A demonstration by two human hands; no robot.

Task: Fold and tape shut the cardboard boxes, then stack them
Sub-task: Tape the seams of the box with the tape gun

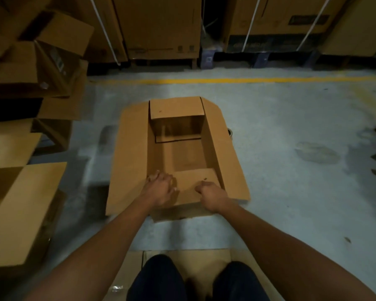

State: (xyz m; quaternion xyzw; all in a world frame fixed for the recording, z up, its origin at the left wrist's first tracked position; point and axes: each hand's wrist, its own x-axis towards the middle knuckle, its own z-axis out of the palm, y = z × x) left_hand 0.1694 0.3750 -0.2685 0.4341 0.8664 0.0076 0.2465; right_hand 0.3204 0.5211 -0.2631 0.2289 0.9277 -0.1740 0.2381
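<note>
An open cardboard box (130, 153) stands on the concrete floor in front of me, its two long flaps spread outward left and right. The far short flap (176, 108) stands up and leans slightly inward. The near short flap (191, 187) is folded in over the opening. My left hand (161, 187) rests on the left part of that near flap with its fingers spread forward. My right hand (211, 194) has curled fingers and grips the near flap's right part. No tape is in either hand.
Several open and flattened cardboard boxes (20, 192) are piled along the left. Large strapped cartons on pallets (161, 29) line the back beyond a yellow floor line (226, 80). Flat cardboard (204, 263) lies under my knees. A small round object (230, 132) peeks out right of the box.
</note>
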